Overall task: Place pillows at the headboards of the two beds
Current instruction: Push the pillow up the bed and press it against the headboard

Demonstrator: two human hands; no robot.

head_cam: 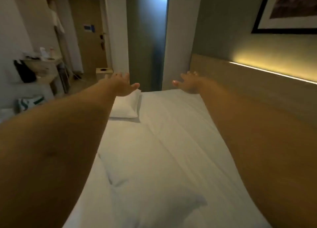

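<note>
A: What surface fills the view?
B: A bed (163, 142) under a white sheet, its wooden headboard (240, 80) along the right, lit by a warm strip light (274, 72).

A: And the pillow (126, 106)?
B: At the bed's far left part, apart from the headboard.

A: The hands?
B: Left hand (122, 84) and right hand (190, 83) reach forward, fingers spread, holding nothing.

A: The room?
B: A worktop (46, 60) at left, a door (89, 32) beyond.
</note>
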